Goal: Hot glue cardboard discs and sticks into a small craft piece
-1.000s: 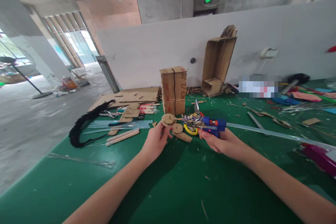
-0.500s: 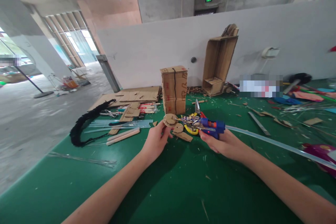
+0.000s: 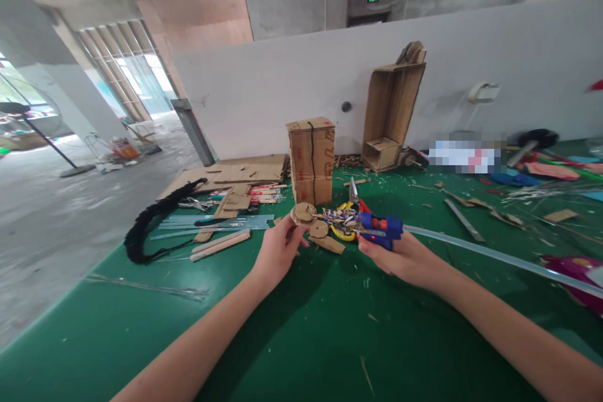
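Observation:
Between its thumb and fingers, my left hand (image 3: 281,251) grips a round cardboard disc (image 3: 304,213). My right hand (image 3: 393,253) is wrapped round a blue glue gun (image 3: 380,229), whose nozzle points left and ends close to the disc's right edge; I cannot tell if they touch. From the gun's back a long clear glue stick (image 3: 475,252) runs off to the right. A smaller cardboard disc (image 3: 319,228) lies just below and right of the held one, near a torn cardboard strip (image 3: 330,245). Yellow-handled pliers (image 3: 343,233) lie partly hidden behind the gun's front.
A tall cardboard box (image 3: 311,163) stands behind my hands. An open cardboard case (image 3: 394,113) leans on the white wall. Left lie wooden sticks (image 3: 220,245), clear glue sticks (image 3: 254,221) and a black fuzzy strip (image 3: 141,226); right, a metal ruler (image 3: 463,221) on the green table (image 3: 301,339).
The held disc and my left hand have shifted very slightly left and down, with the disc's face tilted a little differently. The glue gun stays almost where it was.

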`<state>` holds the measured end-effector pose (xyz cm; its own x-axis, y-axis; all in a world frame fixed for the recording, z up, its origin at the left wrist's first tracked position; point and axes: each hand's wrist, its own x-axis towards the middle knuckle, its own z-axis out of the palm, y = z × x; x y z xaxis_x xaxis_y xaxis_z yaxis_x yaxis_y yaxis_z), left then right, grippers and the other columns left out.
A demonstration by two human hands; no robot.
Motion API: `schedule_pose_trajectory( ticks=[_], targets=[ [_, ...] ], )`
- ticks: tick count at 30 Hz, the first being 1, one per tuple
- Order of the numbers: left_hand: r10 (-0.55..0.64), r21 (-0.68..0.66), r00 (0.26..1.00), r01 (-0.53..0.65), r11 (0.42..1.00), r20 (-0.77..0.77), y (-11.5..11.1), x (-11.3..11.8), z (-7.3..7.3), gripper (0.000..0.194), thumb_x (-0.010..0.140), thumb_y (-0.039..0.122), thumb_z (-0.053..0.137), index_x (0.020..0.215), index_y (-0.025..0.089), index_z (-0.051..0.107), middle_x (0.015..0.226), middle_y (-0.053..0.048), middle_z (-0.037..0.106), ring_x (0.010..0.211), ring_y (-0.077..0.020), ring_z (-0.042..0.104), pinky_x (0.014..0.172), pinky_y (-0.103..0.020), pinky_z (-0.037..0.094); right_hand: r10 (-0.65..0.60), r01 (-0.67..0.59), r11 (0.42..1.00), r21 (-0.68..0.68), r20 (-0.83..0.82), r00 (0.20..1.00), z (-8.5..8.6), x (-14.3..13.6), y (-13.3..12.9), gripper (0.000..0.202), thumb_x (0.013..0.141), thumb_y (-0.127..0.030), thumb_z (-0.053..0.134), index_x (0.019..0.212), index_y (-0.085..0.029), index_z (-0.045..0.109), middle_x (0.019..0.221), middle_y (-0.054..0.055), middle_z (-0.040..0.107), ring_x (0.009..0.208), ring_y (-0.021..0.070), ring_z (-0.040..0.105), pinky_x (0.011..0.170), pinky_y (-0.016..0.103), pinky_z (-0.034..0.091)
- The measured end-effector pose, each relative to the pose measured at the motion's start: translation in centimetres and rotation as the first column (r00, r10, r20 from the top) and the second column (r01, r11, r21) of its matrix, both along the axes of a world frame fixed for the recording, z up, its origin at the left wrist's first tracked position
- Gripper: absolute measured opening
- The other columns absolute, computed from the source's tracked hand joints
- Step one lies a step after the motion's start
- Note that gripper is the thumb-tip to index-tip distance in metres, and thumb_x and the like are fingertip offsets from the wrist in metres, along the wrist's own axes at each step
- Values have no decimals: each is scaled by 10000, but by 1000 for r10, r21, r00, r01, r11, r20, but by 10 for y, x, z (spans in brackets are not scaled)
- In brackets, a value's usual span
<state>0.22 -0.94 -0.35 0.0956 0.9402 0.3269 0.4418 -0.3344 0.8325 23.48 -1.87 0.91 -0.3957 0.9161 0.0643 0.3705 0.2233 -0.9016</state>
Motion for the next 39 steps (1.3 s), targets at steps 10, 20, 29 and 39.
schedule_pose_trajectory(
  ticks=[10,20,29,39],
  targets=[
    [10,15,999,-10,1000,-31,2,-1,-2,203,808,332,436,898,178,533,767,-19,635,563,-113,599,484,-190,440,36,-41,997,65,80,996,11,-5,-5,275,770,-467,486,640,-228,527,442,-43,411,423,107,390,408,245,304],
    [24,20,999,-23,1000,-45,3,-2,-3,161,790,308,469,850,169,523,732,-13,615,524,-102,584,469,-189,420,31,-52,987,155,135,990,12,-6,-6,277,777,-468,473,827,-226,599,472,-37,422,443,113,404,418,245,321],
    [62,23,993,-60,998,-97,4,-2,-4,152,772,328,496,793,177,490,697,14,570,496,-91,573,432,-179,389,25,-67,980,186,220,975,11,-6,-7,306,779,-495,449,836,-231,593,535,-37,451,477,101,408,430,227,324],
    [84,32,993,-81,996,-87,5,-2,-6,144,764,314,504,800,176,489,741,9,577,480,-80,562,436,-179,389,-8,-62,966,251,269,963,13,-6,-7,292,776,-482,452,789,-234,606,553,-31,481,511,113,442,471,239,356]
  ],
)
